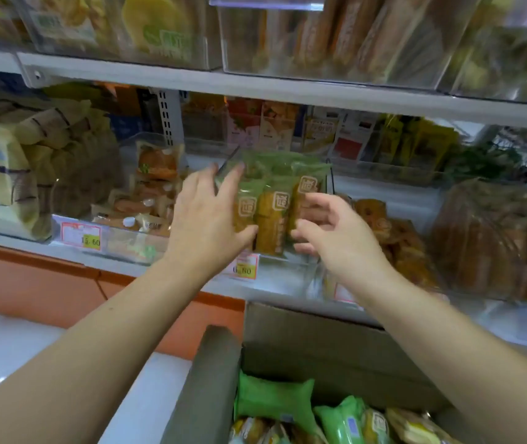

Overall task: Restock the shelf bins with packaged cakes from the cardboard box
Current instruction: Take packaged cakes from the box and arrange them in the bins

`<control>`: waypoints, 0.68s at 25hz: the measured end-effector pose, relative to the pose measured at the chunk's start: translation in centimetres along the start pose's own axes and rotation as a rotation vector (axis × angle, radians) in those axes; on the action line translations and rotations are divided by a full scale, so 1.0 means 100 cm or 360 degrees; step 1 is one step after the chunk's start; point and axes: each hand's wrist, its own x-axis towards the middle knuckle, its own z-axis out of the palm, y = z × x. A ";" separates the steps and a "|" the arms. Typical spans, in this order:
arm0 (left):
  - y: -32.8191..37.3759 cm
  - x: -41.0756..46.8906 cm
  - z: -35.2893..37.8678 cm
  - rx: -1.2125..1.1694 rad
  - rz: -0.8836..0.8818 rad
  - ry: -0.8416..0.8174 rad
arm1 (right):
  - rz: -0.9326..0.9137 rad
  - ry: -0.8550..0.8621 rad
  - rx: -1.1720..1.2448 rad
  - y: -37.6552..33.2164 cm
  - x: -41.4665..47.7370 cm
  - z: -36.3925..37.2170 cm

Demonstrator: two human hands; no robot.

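Several green-and-yellow packaged cakes [273, 203] stand upright in a clear shelf bin [328, 174] on the middle shelf. My left hand [206, 216] presses against the left side of the row, fingers spread, thumb under the packs. My right hand [332, 232] cups the right side of the row, fingers curled on the rightmost pack. Below, the open cardboard box [320, 341] holds more green packaged cakes [275, 402].
Clear bins of other baked goods flank the cakes: buns [156, 193] to the left, pastries [397, 238] and bread loaves [493, 238] to the right. Price tags [81, 235] hang on the shelf edge. An upper shelf [255, 88] overhangs closely. An orange counter edge [31, 274] lies at lower left.
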 end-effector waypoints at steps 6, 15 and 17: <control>0.056 -0.122 0.039 -0.0167 0.1058 -0.0539 | 0.0074 -0.0039 -0.0330 0.114 -0.093 -0.039; 0.071 -0.229 0.156 -0.0075 0.0056 -0.2284 | 0.0903 -0.0828 -0.1488 0.290 -0.153 -0.017; 0.066 -0.239 0.164 -0.0176 -0.0124 -0.2167 | 0.0866 -0.0729 -0.1527 0.294 -0.152 -0.012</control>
